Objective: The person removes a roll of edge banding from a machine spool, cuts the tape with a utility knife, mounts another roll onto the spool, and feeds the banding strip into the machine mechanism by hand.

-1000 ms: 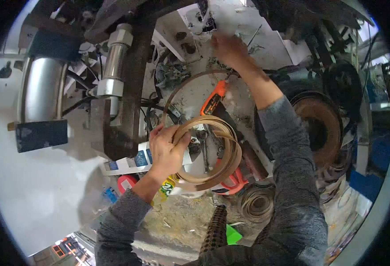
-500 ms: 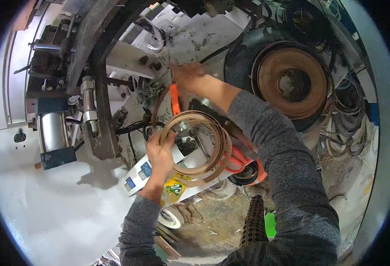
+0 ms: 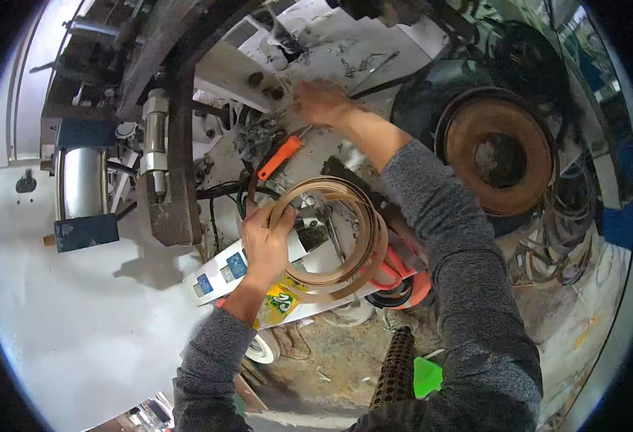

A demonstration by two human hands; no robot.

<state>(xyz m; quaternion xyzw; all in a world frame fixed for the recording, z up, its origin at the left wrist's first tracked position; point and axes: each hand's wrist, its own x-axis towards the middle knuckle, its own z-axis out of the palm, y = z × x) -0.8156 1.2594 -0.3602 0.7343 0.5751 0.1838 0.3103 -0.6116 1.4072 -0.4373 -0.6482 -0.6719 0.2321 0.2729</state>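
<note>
My left hand [image 3: 264,245] is closed round the left side of a coil of brown edge banding strip [image 3: 365,248], with loose turns hanging at its right. My right hand [image 3: 321,104] is stretched out over the back of the white surface, its fingers blurred. Just below it lies a tool that looks like a screwdriver, with an orange handle [image 3: 280,158] and a thin shaft pointing toward the hand. Whether the fingers touch that shaft I cannot tell. Through the coil show a metal wrench-like tool [image 3: 336,237] and small metal parts.
A large brown roll of strip [image 3: 462,169] lies at the right, with loose strips [image 3: 557,248] below it. Dark machine framing [image 3: 176,158] and a cylinder [image 3: 86,183] stand at the left. Orange-red handles [image 3: 395,268] and a yellow packet [image 3: 277,302] lie near the coil.
The orange-handled tool has swung from nearly upright in view to a slant, its shaft now toward my right hand. The view has shifted slightly; my left hand still holds the coil.
</note>
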